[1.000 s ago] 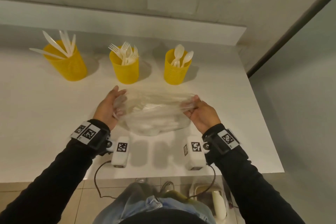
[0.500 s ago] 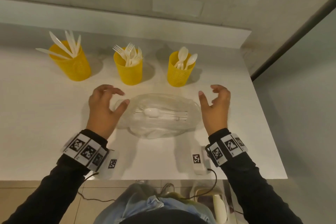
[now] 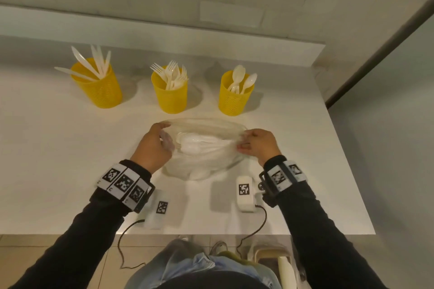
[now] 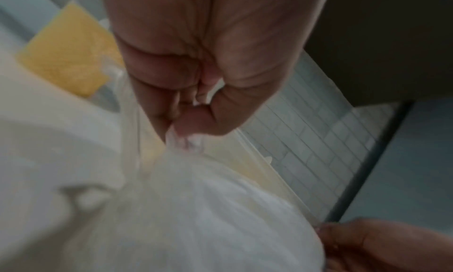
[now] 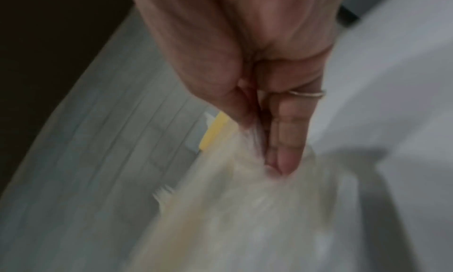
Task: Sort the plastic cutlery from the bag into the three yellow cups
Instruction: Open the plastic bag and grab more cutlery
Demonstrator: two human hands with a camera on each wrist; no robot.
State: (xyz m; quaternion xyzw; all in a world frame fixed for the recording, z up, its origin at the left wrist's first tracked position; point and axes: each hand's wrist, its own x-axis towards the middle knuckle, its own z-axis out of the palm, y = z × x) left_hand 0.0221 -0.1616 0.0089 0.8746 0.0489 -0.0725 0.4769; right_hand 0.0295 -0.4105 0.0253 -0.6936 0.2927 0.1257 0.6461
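Note:
A clear plastic bag [image 3: 204,155] with white cutlery [image 3: 197,143] inside sits on the white table [image 3: 47,159]. My left hand [image 3: 156,145] pinches the bag's left rim, and in the left wrist view the thumb and fingers of the left hand [image 4: 186,133] clamp the plastic bag [image 4: 196,208]. My right hand [image 3: 254,145] pinches the right rim; the right wrist view shows my right hand [image 5: 267,160] gripping the bag [image 5: 245,208]. Three yellow cups stand behind: the left cup [image 3: 99,87] holds knives, the middle cup [image 3: 170,91] forks, the right cup [image 3: 234,96] spoons.
Two white tagged boxes [image 3: 245,192] [image 3: 158,209] with cables lie near the table's front edge. A raised ledge [image 3: 164,37] and tiled wall run behind the cups. The table's right edge [image 3: 347,162] drops to the floor.
Half a second ago both hands hovered open beside the bag, which lay flat. Now both have closed on its rim again and pull it apart.

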